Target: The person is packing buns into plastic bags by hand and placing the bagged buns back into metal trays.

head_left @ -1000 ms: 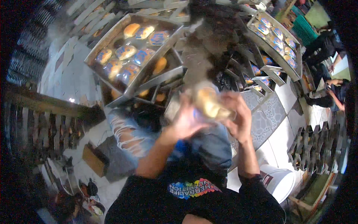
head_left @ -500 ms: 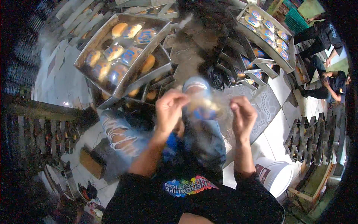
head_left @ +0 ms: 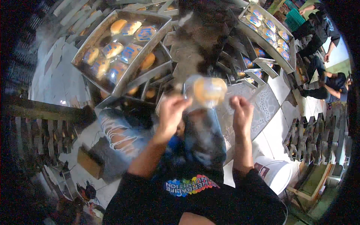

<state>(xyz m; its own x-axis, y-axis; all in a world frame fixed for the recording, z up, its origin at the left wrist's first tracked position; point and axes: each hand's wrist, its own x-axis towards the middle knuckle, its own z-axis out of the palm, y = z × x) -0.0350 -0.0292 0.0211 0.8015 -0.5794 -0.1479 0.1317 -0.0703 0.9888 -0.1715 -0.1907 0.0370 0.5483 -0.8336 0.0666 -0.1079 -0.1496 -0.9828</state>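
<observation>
A round golden bun in a clear plastic bag hangs in the air between my hands, above my right knee, smeared by motion. My left hand pinches the bag's left corner between thumb and fingertips. On the other side my right hand is closed in a pinch at the bag's right corner; the thin film there is faint. Ahead on the left, a metal tray holds several buns, most of them bagged with blue print, and one bare bun at its far end.
Under that tray more trays are stacked with buns. Another tray of bagged buns tops a stack at the far right. A white bucket stands by my right elbow. Two people are at the right edge. Stacked trays stand at the right.
The bagged bun has swung up and away from me and turned over, from its blue-printed face to its plain golden side. Both hands have stayed nearly in place.
</observation>
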